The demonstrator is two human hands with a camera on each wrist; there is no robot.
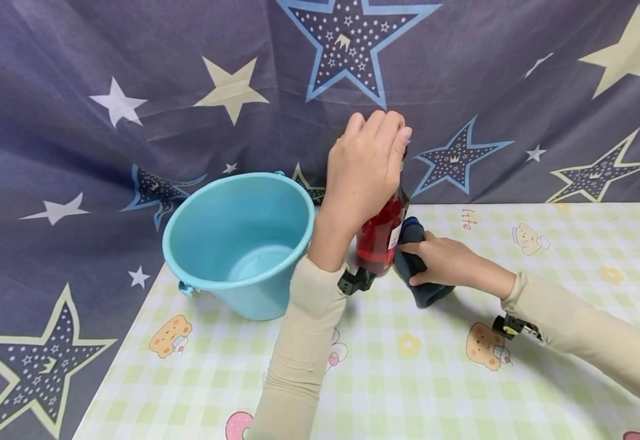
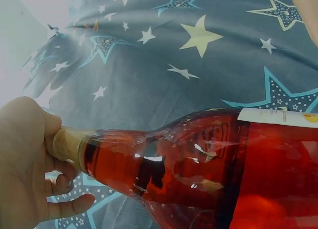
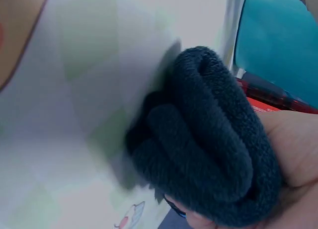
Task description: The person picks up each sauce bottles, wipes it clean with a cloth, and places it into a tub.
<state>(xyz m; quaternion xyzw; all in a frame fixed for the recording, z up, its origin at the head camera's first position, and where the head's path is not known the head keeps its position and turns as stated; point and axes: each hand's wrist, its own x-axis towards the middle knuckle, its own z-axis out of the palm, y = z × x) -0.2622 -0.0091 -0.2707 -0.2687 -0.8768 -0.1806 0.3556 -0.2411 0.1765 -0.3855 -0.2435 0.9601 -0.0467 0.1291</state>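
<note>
We see the left hand [image 1: 365,174] gripping the bottle [image 1: 379,235] top, the right hand [image 1: 443,263] pressing a bunched cloth [image 1: 414,292] at its four o'clock.

The tablecloth [image 1: 573,244] bears the small red letters "ltte".

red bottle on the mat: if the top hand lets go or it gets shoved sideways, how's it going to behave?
Likely top-heavy: the bottle is tall and narrow, and the left hand holds its neck. Probably heavy for its size, since red liquid fills it to the neck. The glossy wall looks like glass, so slippery and breakable; the cloth presses its side.
</note>
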